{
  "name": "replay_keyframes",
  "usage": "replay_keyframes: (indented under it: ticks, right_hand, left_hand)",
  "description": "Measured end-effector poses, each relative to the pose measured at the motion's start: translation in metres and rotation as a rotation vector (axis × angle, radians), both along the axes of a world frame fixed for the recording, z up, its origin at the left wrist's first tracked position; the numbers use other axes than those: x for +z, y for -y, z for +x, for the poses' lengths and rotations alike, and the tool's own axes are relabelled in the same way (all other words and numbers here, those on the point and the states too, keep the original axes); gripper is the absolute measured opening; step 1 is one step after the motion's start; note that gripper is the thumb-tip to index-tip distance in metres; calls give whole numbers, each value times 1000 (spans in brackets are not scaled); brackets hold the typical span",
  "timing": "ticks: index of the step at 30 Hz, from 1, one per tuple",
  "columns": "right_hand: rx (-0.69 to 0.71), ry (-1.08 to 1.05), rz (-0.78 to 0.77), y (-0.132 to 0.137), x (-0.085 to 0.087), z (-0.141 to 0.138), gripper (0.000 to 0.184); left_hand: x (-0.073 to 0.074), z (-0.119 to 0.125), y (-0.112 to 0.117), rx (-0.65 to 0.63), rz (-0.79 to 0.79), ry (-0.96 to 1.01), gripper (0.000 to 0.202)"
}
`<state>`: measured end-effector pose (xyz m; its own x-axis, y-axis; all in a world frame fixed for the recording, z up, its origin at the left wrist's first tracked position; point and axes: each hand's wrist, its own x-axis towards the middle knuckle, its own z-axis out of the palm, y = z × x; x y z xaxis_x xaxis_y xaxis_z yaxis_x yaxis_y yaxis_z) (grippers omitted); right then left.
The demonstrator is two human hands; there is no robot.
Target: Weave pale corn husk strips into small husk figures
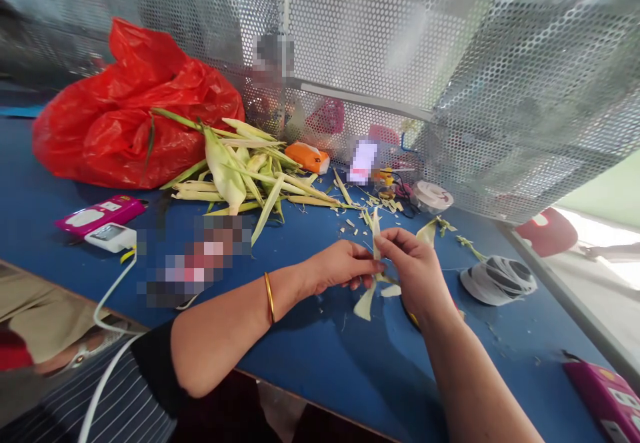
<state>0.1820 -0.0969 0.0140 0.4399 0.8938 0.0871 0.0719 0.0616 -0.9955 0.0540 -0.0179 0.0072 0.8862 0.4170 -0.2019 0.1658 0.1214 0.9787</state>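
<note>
My left hand [340,267] and my right hand [415,269] meet over the blue table [310,349], both pinched on a pale green strip of leaf [373,263]. The strip sticks up above my fingers and hangs down below them, its lower end near the tabletop. A gold bangle circles my left wrist. A thin thread runs from my right hand toward the white spool [499,279] on the right.
A heap of pale green leaves [245,169] lies beside a red plastic bag [130,116] at the back left. Leaf scraps [360,213] litter the middle. Pink and white devices [100,219] sit left, a pink device [607,396] bottom right, an orange tool [307,156] by the perforated metal screen [450,83].
</note>
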Motion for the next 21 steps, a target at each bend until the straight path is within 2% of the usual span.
replay_keyframes:
  ticks: [3, 14, 18, 21]
  right_hand:
    - [-98, 40, 68, -2, -2, 4, 26]
    - [-259, 99, 58, -1, 2, 0, 22]
    - [-239, 102, 40, -3, 0, -1, 23]
    - [-191, 89, 24, -5, 0, -1, 24]
  left_hand:
    - [3, -2, -2, 37, -7, 14, 41]
    - [4, -7, -7, -178, 4, 10, 36]
    - [5, -7, -6, -227, 8, 3, 33]
    - [6, -7, -4, -200, -5, -14, 33]
